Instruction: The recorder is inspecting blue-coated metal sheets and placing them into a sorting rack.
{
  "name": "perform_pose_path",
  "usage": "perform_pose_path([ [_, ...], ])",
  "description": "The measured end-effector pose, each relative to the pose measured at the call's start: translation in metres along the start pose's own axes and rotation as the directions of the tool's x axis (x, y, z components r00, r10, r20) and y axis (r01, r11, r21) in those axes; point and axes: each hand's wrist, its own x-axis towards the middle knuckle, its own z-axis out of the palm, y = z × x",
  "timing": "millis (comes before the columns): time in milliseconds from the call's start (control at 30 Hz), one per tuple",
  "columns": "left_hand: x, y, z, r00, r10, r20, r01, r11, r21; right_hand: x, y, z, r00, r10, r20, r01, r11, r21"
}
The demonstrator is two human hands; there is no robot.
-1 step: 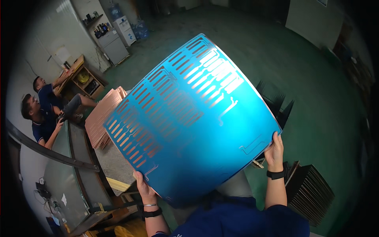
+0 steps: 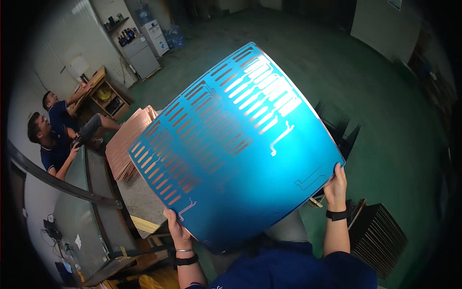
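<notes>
A large blue-coated panel [image 2: 240, 183] with copper-coloured bars and line patterns is held up in front of me, tilted. It looks like a copper circuit panel. My left hand [image 2: 177, 227] grips its lower left edge, thumb on the blue face and the other fingers mostly hidden behind. At the right corner my right hand [image 2: 336, 187] is closed on the edge, its fingers partly behind the panel. Light glares off the upper right part of the pattern. Left of the panel, a stack of copper-coloured sheets [image 2: 126, 147] lies on a grey-topped table [image 2: 140, 201].
A black slotted rack [image 2: 380, 238] stands at the lower right, and a dark spiky rack [image 2: 342, 127] is partly hidden behind the panel. A glass-topped machine [image 2: 72, 212] fills the left. Two people [image 2: 53, 139] sit beyond it. A wooden shelf unit [image 2: 108, 98] stands behind them.
The panel and both hands have shifted very slightly right in the picture, and the glare on the pattern has changed a little. Both hands keep their hold.
</notes>
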Motion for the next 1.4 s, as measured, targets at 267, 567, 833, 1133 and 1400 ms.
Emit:
perform_pose_path([
  [267,-0.003,0.001,0.014,0.997,-0.013,0.072,0.005,0.995,0.102,-0.004,0.000,-0.008,0.999,-0.012,-0.038,0.012,1.000,0.005],
  [567,-0.002,-0.002,0.028,0.993,-0.004,0.121,0.001,1.000,0.025,-0.004,-0.002,-0.024,0.999,-0.030,-0.015,0.031,0.998,0.048],
  [833,-0.004,0.013,0.036,0.991,0.022,0.135,-0.037,0.993,0.110,0.000,0.011,-0.031,0.997,-0.006,-0.074,0.010,0.999,0.050],
  [1133,-0.002,0.006,0.051,0.994,-0.020,0.112,0.004,0.989,0.146,0.006,0.013,-0.075,0.990,0.100,-0.100,-0.090,0.991,0.102],
  [1400,-0.008,-0.004,0.059,0.990,-0.076,0.118,0.046,0.969,0.242,0.002,0.016,-0.100,0.967,0.166,-0.191,-0.148,0.983,0.105],
])
